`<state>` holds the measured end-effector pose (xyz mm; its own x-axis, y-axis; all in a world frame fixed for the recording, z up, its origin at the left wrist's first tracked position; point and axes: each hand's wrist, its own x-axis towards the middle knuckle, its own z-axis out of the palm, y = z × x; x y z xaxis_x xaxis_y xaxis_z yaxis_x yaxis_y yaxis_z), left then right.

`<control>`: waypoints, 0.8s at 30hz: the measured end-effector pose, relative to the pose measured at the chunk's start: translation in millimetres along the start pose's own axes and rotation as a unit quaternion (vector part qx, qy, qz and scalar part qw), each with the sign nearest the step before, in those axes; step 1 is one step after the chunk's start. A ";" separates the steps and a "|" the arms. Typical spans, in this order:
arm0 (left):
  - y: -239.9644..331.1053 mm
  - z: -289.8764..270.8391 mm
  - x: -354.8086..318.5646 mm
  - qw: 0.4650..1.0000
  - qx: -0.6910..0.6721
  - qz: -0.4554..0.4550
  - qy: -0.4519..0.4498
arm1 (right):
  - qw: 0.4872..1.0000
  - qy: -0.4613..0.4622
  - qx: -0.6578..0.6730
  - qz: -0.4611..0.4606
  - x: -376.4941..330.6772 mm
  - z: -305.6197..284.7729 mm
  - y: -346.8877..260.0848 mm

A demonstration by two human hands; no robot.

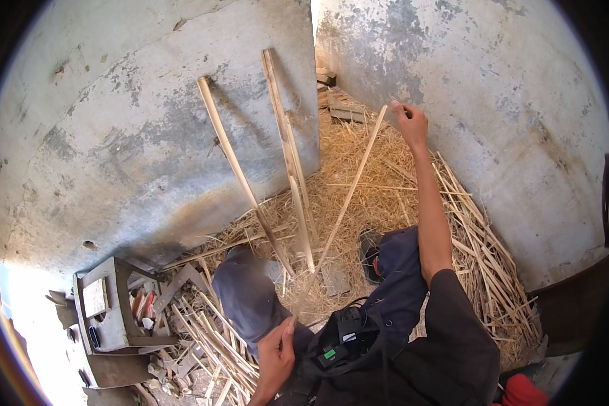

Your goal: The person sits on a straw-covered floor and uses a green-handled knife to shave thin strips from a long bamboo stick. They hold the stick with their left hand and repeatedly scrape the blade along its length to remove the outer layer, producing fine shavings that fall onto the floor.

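Observation:
A long, thin bamboo strip slants up and away from my lap between my knees. My left hand, low and close to my body, has thumb and fingers closed around its near end. Far out on the right, at the end of my outstretched arm, my right hand is curled with its fingers pinched. Its fingertips are beside the strip's far tip, with a small gap showing. Whether anything thin sits in that pinch is too small to make out.
Split bamboo lengths lean against the left wall. Straw-like shavings cover the floor. Bundled strips lie along the right wall, more strips at lower left. A worn wooden box holding small items stands at far left.

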<state>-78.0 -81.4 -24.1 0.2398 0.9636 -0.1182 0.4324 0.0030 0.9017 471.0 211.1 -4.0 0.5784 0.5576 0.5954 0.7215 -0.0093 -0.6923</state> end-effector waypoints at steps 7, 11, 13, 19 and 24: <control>-7.2 -4.6 33.4 0.975 -0.195 -0.102 -0.037 | 0.959 -0.187 0.132 0.168 -43.6 -12.6 -38.6; 7.6 2.1 64.7 0.961 -0.269 -0.047 -0.051 | 0.941 -0.224 0.228 0.111 -95.5 -11.5 -103.5; 20.3 4.9 78.8 0.960 -0.277 -0.012 -0.038 | 0.937 -0.218 0.273 0.008 -122.7 -7.0 -121.9; 51.1 7.2 103.6 0.960 -0.274 0.050 0.007 | 0.904 -0.258 0.246 -0.236 -187.8 -21.2 -186.0; 64.5 7.9 107.6 0.967 -0.233 0.091 0.049 | 0.860 -0.257 0.255 -0.360 -210.5 -23.3 -201.3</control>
<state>-17.5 20.4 18.0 0.1809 0.9803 0.0794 -0.0535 -0.0708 0.9961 212.8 76.3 19.6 -0.2864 0.5608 0.7768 0.4856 0.7839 -0.3869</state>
